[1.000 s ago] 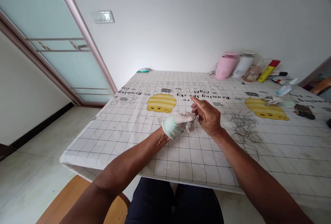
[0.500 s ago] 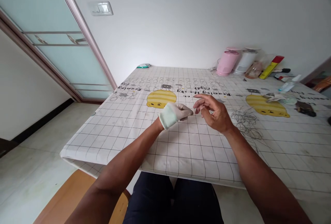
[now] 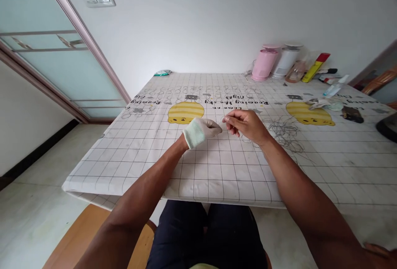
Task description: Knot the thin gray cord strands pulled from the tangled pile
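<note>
The fingers [image 3: 214, 129] of the left hand [image 3: 202, 131], gloved in white with a mint cuff, are drawn together into a pinch; the right hand [image 3: 248, 125], bare, brings thumb and forefinger together, its other fingers loosely curled. The two sets of fingertips point at each other, close but apart, above the tablecloth [image 3: 214, 178]. A faint thin line shows between them, too fine to trace, so I cannot tell whether either pinch has hold of it.

Nearest the camera, the legs [image 3: 182, 227] run under the table edge, and a wooden seat [image 3: 74, 236] is partly covered by the left arm. A brown shape at the lower right corner is cut off and hard to make out.

Just beside the right wrist lies the wire tangle [image 3: 283, 132] — thin, dark grey, in loose overlapping loops, with stray ends trailing over the printed grid. The wrist hides part of its near left side. A black object [image 3: 388, 127] is cut by the right edge.

Farther back, thin grey rings [image 3: 198, 90] run in rows across the cloth, hard to separate from its print. Near the wall stand a pink cylinder [image 3: 264, 64] and a white one — upright, side by side.
</note>
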The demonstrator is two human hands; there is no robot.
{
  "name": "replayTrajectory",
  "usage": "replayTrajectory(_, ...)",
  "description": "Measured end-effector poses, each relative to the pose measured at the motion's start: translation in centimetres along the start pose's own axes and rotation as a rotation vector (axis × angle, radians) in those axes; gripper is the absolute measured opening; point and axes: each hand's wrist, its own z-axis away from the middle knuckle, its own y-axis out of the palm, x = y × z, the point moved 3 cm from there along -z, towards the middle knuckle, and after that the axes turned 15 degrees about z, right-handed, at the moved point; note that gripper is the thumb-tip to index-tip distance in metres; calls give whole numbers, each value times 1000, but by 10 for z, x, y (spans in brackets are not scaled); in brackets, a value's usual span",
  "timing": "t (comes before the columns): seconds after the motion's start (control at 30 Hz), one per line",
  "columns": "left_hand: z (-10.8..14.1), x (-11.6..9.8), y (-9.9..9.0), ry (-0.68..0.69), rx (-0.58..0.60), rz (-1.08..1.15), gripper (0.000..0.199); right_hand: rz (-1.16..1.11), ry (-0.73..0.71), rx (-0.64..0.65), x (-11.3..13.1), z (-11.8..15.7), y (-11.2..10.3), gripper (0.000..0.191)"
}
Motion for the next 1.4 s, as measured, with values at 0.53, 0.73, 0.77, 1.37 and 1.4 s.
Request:
replayTrajectory(0.53, 6, -16, 2, 126, -528, -47, 21, -378, 148, -468, -9, -7, 17, 38)
replayTrajectory(0.73, -1, -6, 23, 39, -427, 296, 28, -351, 103, -372, -1, -3, 47, 39)
replayTrajectory(0.77, -1, -5, 21, 29, -454, 337, 28, -336, 92, -353, -2, -2, 50, 38)
replayTrajectory(1.37, -3, -5, 15, -19, -437, 77, 24, 57, -27, -349, -7, 0, 55, 35)
replayTrajectory(1.4, -3, -6, 16, -15, -418, 81, 25, 65, -31, -356, -6, 0, 55, 35)
